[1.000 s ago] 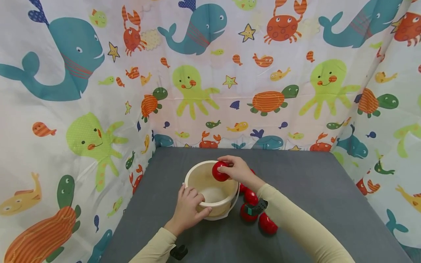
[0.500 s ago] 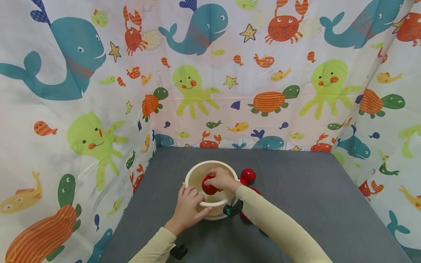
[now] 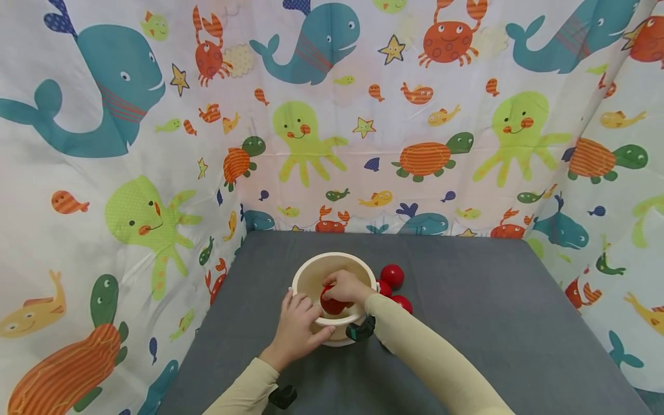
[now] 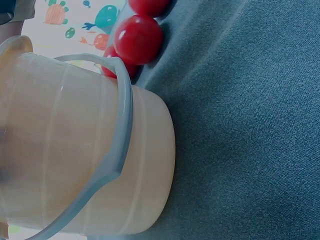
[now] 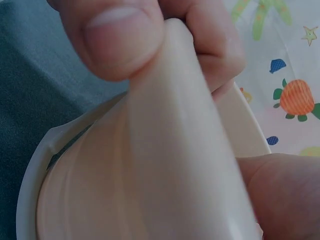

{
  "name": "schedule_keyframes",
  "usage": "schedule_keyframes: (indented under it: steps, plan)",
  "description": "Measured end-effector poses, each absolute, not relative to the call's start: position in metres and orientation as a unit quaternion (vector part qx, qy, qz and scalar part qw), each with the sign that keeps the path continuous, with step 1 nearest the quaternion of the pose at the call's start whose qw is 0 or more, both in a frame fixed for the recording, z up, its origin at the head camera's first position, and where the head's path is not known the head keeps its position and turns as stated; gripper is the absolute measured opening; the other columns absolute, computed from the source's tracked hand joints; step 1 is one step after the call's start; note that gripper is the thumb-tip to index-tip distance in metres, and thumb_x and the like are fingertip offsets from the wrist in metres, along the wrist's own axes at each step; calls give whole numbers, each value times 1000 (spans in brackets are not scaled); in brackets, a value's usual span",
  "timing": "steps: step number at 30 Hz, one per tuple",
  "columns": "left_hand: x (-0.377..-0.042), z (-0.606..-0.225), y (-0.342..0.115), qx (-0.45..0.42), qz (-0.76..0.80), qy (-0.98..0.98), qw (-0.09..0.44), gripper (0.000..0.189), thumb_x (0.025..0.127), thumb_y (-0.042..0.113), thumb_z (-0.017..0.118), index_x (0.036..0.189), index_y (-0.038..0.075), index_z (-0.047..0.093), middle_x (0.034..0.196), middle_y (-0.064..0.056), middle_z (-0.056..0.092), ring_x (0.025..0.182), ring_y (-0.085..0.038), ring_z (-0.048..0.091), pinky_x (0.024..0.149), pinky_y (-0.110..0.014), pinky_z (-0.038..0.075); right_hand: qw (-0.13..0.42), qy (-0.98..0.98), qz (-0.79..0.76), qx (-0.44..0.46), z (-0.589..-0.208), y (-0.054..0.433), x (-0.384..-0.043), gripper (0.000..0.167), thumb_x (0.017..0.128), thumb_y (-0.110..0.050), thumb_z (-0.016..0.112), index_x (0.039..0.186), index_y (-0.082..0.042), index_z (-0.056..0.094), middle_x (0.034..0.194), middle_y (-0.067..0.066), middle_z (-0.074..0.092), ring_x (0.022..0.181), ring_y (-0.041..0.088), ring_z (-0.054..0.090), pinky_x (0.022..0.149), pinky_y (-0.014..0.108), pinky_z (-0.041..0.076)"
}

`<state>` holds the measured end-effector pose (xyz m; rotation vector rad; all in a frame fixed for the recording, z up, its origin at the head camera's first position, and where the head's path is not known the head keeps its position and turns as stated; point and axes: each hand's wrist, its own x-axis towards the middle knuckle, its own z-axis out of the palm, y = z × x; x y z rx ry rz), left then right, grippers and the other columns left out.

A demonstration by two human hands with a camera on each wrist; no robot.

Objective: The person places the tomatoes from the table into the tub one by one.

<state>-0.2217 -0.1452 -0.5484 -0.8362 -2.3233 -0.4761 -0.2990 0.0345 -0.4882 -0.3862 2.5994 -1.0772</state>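
A cream plastic bucket point(image 3: 339, 334) stands upright on the grey cloth in the head view. My left hand point(image 3: 297, 325) grips its near-left rim; the right wrist view shows that thumb point(image 5: 112, 42) on the outside of the rim, with fingers on the inner side. Down inside the bucket, my right hand point(image 3: 347, 286) holds a shiny red ball point(image 3: 332, 305), partly covered by the fingers. In the left wrist view the bucket's wall point(image 4: 90, 145) fills the left side, its pale handle point(image 4: 124, 120) hanging across it.
Right of the bucket lie several red balls point(image 3: 392, 276), some hidden behind my right sleeve point(image 3: 420, 346); the left wrist view also shows red balls point(image 4: 138, 40) beside the bucket. A sea-animal curtain point(image 3: 332, 132) surrounds the grey cloth point(image 3: 482, 300) at the back and sides.
My right hand has carried the red ball from above the bucket's right rim leftward and down into it. The left hand has kept its grip on the rim.
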Motion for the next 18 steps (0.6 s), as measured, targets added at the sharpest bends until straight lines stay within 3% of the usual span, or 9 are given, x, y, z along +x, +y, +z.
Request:
schedule_keyframes:
  steps: [4,11,18]
  plan:
    - [-222,-549,-145,-316,-182,-879,307,34,91,52,69,84,18,66,84,-1,57,104,-30,57,107,-76,40,153,905,-375,-132,-489,34,-298,42,86,-14,79,126,-3,74,113,13,76,81,23,64,65,46,64]
    - [-222,-549,-145,-317,-182,-877,312,35,92,52,68,84,18,65,85,-1,58,104,-30,58,105,-77,40,159,910,-361,-132,-493,34,-301,41,84,-11,80,124,-2,75,109,11,76,77,22,63,65,45,63]
    - [-221,-548,-144,-309,-186,-881,306,30,85,46,74,85,18,67,86,-2,60,104,-30,58,106,-77,41,140,908,-381,-100,-495,32,-302,35,84,-13,78,119,-6,77,117,11,76,81,21,62,62,46,62]
